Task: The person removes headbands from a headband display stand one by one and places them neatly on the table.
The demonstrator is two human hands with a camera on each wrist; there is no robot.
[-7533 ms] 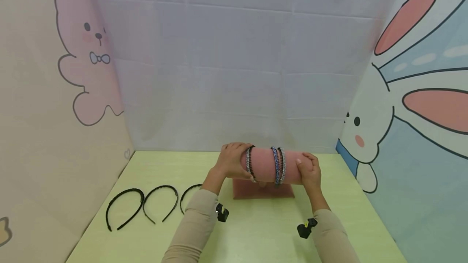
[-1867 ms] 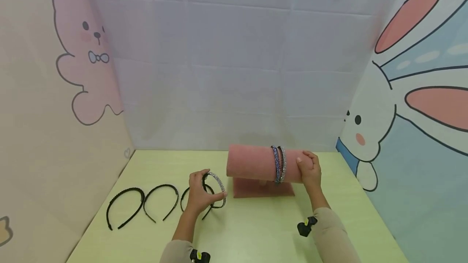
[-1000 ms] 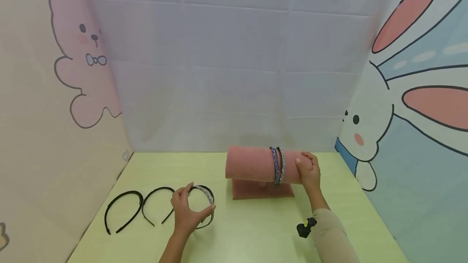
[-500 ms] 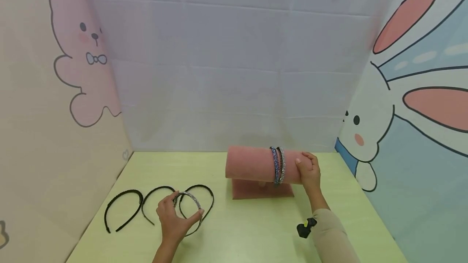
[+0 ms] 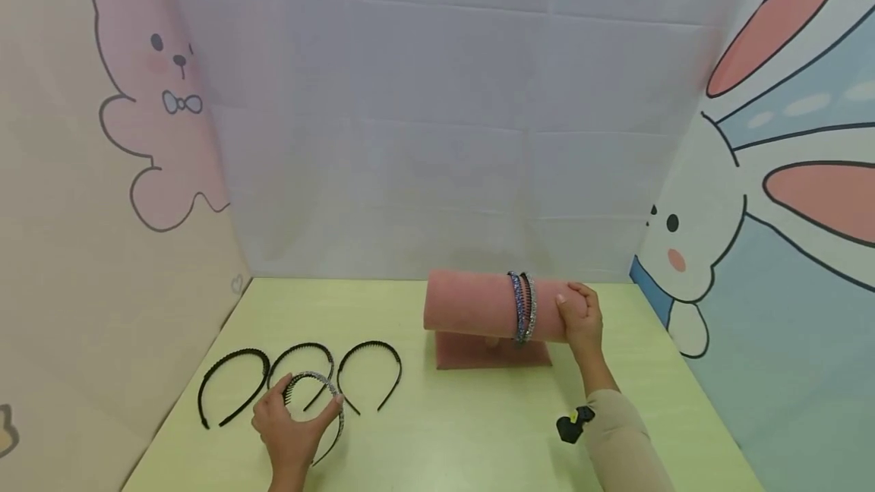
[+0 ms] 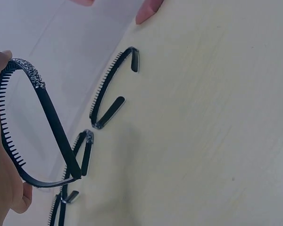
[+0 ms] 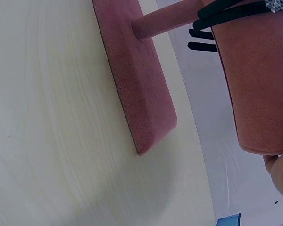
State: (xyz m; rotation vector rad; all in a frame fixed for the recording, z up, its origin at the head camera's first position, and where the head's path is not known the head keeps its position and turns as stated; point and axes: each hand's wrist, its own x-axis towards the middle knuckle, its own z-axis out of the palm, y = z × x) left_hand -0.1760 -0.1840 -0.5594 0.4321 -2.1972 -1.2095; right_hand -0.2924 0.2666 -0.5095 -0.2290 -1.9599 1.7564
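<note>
My left hand holds a silver glitter headband with black comb teeth between thumb and fingers, over the front left of the table. In the left wrist view, the same headband stands out from the fingers, its ends free. My right hand grips the right end of a pink velvet headband stand. Around the stand's roll sit a blue glitter headband and a silver one, side by side. The stand's base is out of the left wrist view's clear sight.
Three black headbands lie in a row on the pale table: the left one, the middle one partly behind the held headband, and the right one. Cloth walls with rabbit drawings enclose the table.
My left hand has taken a silver headband off the stand's left end and carried it left and toward the front, past the right black headband. The right hand keeps its place.
</note>
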